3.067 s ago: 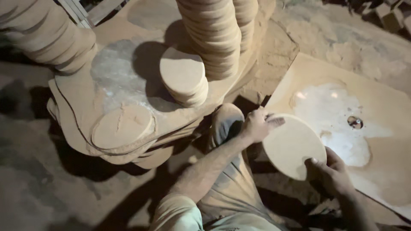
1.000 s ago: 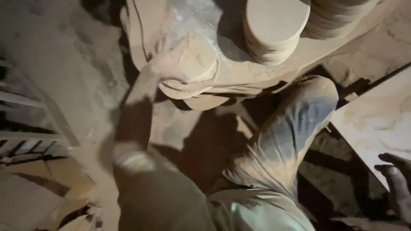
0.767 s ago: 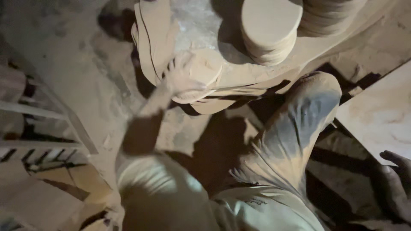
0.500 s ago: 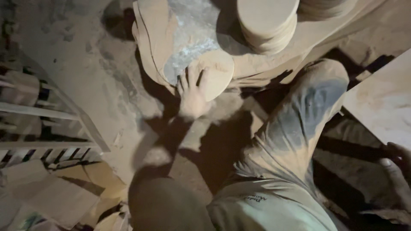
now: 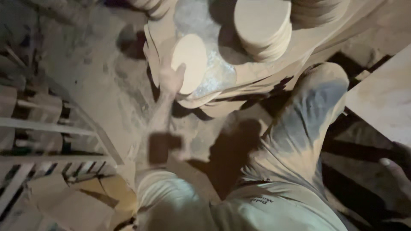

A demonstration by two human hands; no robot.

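Observation:
My left hand (image 5: 170, 80) reaches forward and grips the near edge of a round, pale wooden disc (image 5: 191, 60), thumb on its face. The disc is tilted up off a pile of flat cut-out boards (image 5: 159, 36). A short stack of the same discs (image 5: 262, 26) stands on the pile just to the right. My right hand (image 5: 394, 174) lies low at the right edge in shadow, fingers loose and holding nothing, just below a large pale board (image 5: 381, 96). My bent knee (image 5: 319, 92), in dusty trousers, sits between the two hands.
A taller stack of discs (image 5: 319, 10) rises at the top edge. Wooden slats and a rack (image 5: 47, 128) stand at the left, with board offcuts (image 5: 72, 205) below them. The ground around is dusty earth (image 5: 107, 90).
The view swung left from the large board to the pile. My left hand reached out to the low discs, took one by its edge and tipped it up. My right hand stayed by the board.

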